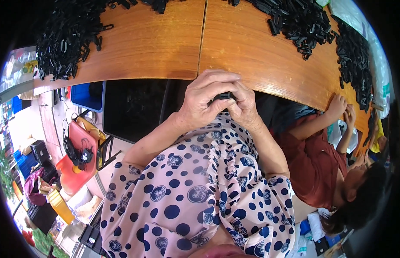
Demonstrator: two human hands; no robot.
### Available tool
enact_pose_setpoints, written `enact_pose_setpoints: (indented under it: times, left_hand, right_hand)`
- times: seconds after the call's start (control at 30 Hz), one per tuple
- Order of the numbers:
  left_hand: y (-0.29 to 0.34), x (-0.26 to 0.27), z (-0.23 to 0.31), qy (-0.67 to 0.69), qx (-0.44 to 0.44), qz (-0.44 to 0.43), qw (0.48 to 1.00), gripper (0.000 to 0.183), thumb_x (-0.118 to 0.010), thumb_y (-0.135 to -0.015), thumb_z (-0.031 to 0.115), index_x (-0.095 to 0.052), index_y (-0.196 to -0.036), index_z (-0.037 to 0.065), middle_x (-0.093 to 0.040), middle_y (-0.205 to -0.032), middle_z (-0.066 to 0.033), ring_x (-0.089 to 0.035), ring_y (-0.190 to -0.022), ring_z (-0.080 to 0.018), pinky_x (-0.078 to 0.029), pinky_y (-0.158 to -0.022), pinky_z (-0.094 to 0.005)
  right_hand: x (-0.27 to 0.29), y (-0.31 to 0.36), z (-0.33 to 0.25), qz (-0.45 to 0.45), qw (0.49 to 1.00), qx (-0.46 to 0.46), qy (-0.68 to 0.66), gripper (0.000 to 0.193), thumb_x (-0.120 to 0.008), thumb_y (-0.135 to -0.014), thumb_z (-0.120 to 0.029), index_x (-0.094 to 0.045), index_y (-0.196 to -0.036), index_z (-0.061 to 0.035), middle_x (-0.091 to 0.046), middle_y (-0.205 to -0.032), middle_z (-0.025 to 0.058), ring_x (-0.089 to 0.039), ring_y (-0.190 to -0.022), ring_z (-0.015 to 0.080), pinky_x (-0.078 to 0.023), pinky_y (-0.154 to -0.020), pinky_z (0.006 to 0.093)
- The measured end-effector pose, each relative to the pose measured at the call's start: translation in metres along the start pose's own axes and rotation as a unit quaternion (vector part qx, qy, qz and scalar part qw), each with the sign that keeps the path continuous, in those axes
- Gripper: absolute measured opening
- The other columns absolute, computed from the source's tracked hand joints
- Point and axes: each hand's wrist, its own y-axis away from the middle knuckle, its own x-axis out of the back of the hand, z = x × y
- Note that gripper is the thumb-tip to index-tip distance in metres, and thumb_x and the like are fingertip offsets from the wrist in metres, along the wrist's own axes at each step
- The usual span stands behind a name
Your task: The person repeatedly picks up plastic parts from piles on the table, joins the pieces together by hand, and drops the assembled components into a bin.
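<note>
Both my hands meet in front of my chest, by the near edge of the wooden table (157,47). Between them sits a small black plastic part (225,96), mostly covered by fingers. My left hand (203,98) is closed round it, thumb along its lower side. From the other side my right hand (246,107) is closed on the same part, its fingers overlapping those of the left. The part's full shape is hidden. Heaps of similar black plastic pieces lie on the tabletop, one at the far left (64,38) and one at the far right (301,26).
A co-worker in a dark red top (314,159) sits at my right, hands at the table edge near another black heap (354,64). Below the table edge stands a dark bin (133,109) beside a blue crate (86,96). A red stool (77,172) holding cables is at left.
</note>
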Motion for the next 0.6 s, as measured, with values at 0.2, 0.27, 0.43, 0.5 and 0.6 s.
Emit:
enact_pose_setpoints:
  times: [0.2,0.27,0.43,0.5,0.6]
  left_hand:
    - [0.042,0.067,-0.005,-0.143,0.217,0.010,0.966,0.019,-0.063,-0.074,-0.001,-0.065,-0.092,0.003,-0.063,-0.108,-0.0119,-0.059,-0.103,-0.0256,-0.045,-0.090,-0.0332]
    - [0.071,0.108,-0.008,-0.312,0.241,-0.050,0.918,0.021,-0.069,-0.072,0.004,-0.065,-0.092,0.004,-0.062,-0.110,-0.0112,-0.056,-0.105,-0.0293,-0.045,-0.089,-0.0352]
    - [0.058,0.142,-0.007,-0.479,0.158,-0.024,0.863,0.029,-0.070,-0.073,0.011,-0.062,-0.101,0.006,-0.061,-0.107,-0.0117,-0.052,-0.107,-0.0324,-0.039,-0.093,-0.0410]
    - [0.019,0.140,-0.032,-0.437,0.164,-0.032,0.884,0.024,-0.065,-0.077,0.009,-0.062,-0.100,0.005,-0.062,-0.101,-0.0126,-0.057,-0.096,-0.0325,-0.044,-0.084,-0.0373]
    - [-0.049,0.115,-0.078,-0.336,0.094,0.001,0.937,0.015,-0.060,-0.082,0.009,-0.062,-0.097,0.005,-0.061,-0.092,-0.0116,-0.060,-0.085,-0.0311,-0.048,-0.072,-0.0348]
  right_hand:
    - [0.020,-0.029,-0.009,-0.124,0.981,-0.141,0.054,0.057,-0.070,-0.078,-0.025,-0.044,-0.124,-0.0037,-0.052,-0.108,0.0174,-0.055,-0.099,0.0305,-0.047,-0.082,0.0374]
    - [0.043,-0.032,0.021,0.018,0.988,-0.139,0.072,0.052,-0.069,-0.080,-0.024,-0.047,-0.122,-0.0032,-0.054,-0.104,0.0178,-0.058,-0.090,0.0304,-0.048,-0.077,0.0379]
    - [0.118,-0.075,0.056,0.089,0.877,-0.081,0.465,0.027,-0.063,-0.084,-0.022,-0.056,-0.102,-0.0030,-0.059,-0.090,0.0153,-0.062,-0.078,0.0334,-0.050,-0.063,0.0411]
    - [0.132,-0.088,0.072,0.058,0.806,-0.097,0.581,0.021,-0.063,-0.083,-0.024,-0.057,-0.090,-0.0053,-0.060,-0.087,0.0116,-0.063,-0.079,0.0302,-0.052,-0.064,0.0380]
    - [0.135,-0.102,0.094,-0.010,0.778,-0.114,0.617,0.020,-0.063,-0.082,-0.023,-0.057,-0.089,-0.0052,-0.060,-0.087,0.0110,-0.063,-0.079,0.0293,-0.053,-0.064,0.0368]
